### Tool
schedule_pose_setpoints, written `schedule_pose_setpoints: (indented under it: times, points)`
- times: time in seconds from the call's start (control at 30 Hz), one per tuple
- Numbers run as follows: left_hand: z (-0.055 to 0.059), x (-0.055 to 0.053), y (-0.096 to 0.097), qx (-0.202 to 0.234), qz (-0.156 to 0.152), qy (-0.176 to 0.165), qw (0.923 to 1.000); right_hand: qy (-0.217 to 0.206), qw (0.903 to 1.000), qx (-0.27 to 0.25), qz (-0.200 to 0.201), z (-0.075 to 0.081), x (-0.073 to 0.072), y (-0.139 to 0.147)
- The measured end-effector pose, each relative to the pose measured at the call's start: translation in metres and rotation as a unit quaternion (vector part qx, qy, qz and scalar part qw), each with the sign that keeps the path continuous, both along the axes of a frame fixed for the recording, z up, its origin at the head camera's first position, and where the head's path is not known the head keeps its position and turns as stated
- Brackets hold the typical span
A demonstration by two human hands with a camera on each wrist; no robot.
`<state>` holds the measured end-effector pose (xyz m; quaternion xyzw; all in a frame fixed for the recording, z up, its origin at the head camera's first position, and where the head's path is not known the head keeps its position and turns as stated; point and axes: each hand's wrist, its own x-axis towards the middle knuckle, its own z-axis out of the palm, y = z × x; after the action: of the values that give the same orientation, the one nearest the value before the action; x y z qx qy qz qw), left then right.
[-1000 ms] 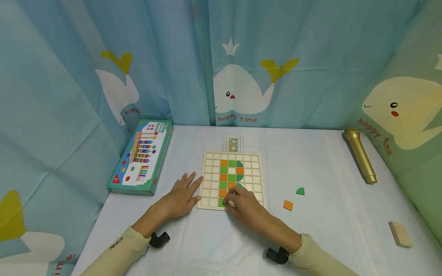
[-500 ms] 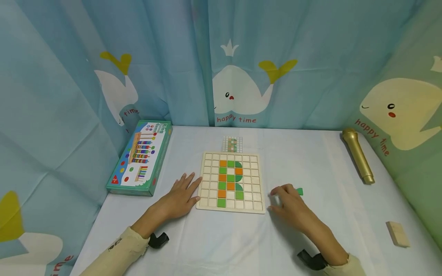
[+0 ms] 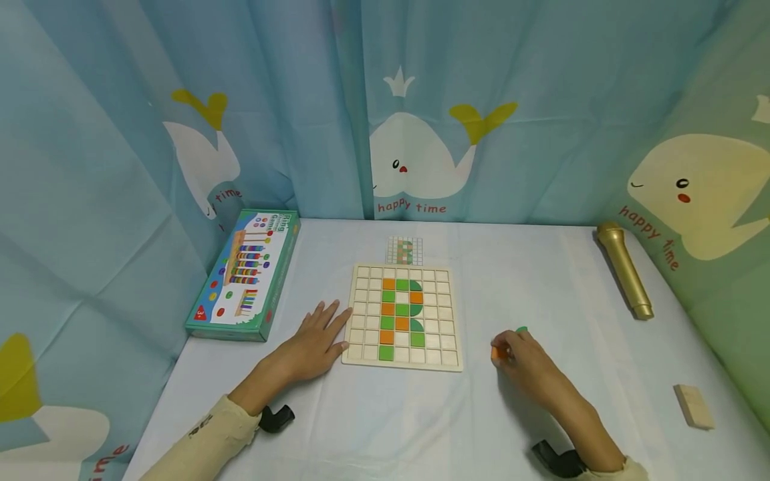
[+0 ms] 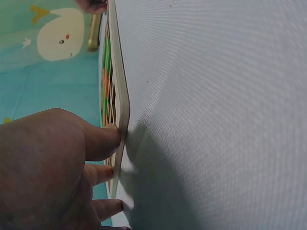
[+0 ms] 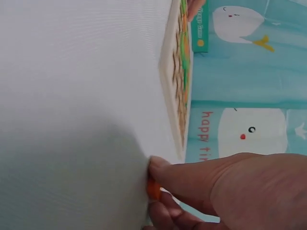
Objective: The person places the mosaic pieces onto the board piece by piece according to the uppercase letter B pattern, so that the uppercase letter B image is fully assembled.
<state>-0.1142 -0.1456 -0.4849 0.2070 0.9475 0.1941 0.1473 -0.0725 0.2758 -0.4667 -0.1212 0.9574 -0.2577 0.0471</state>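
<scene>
A wooden grid board (image 3: 368, 339) lies on the table with orange and green tiles set in its cells in the shape of a letter R. My left hand (image 3: 311, 349) rests spread at the board's left edge, its fingertips touching the rim; the left wrist view shows the thumb (image 4: 103, 143) against that rim. To the right of the board, my right hand (image 3: 529, 366) pinches an orange square tile (image 3: 496, 353) between thumb and fingers, as the right wrist view also shows of the tile (image 5: 153, 189). Just behind that hand peeks a green quarter-round tile (image 3: 522, 329), mostly hidden.
Behind the board lies a small pattern card (image 3: 404, 250). A boxed ring game (image 3: 243, 277) sits at the left. On the right are a gold microphone-shaped object (image 3: 625, 272) and a wooden block (image 3: 694, 406). A whale-print curtain (image 3: 541, 167) encloses the table.
My right hand has left the board's bottom row, moved right and taken hold of the orange tile on the table. The left hand has stayed in place.
</scene>
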Motion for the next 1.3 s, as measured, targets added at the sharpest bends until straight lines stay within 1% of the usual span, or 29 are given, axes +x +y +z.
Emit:
schedule_pose_setpoints:
  times: [0.23, 0.43, 0.53, 0.63, 0.7, 0.83, 0.97, 1.07, 1.17, 1.3]
  points:
    - [0.000, -0.001, 0.000, -0.001, 0.000, -0.003, 1.0000, 0.000, 0.9999, -0.014, 0.002, -0.002, -0.002, 0.001]
    - [-0.001, 0.000, -0.001, -0.003, 0.002, 0.000, 1.0000, -0.005, 0.9997, -0.009, -0.024, -0.004, -0.006, -0.004]
    - [-0.002, 0.001, -0.001, -0.004, 0.003, 0.001, 1.0000, 0.019, 0.9994, -0.002, -0.027, -0.006, -0.011, -0.010]
    - [-0.002, 0.001, -0.001, -0.001, 0.002, 0.002, 1.0000, 0.053, 0.9983, 0.008, -0.022, -0.007, -0.016, -0.015]
    - [-0.001, 0.000, -0.001, 0.002, 0.001, 0.002, 1.0000, 0.068, 0.9975, 0.011, -0.017, -0.008, -0.020, -0.019]
    - [-0.001, 0.000, -0.001, 0.004, 0.000, 0.002, 1.0000, 0.073, 0.9972, 0.008, -0.011, -0.007, -0.027, -0.027]
    - [-0.001, 0.001, -0.001, 0.003, -0.002, 0.001, 1.0000, 0.079, 0.9968, 0.010, -0.008, -0.004, -0.033, -0.043]
    - [0.000, 0.001, 0.000, 0.005, -0.001, 0.000, 1.0000, 0.083, 0.9965, 0.002, 0.011, -0.002, -0.034, -0.059]
    - [-0.001, 0.001, 0.000, 0.003, 0.002, 0.000, 1.0000, 0.104, 0.9928, -0.018, 0.056, -0.004, -0.033, -0.077]
    - [-0.001, 0.001, 0.000, -0.001, 0.002, 0.003, 1.0000, 0.128, 0.9848, -0.038, 0.111, -0.007, -0.028, -0.099]
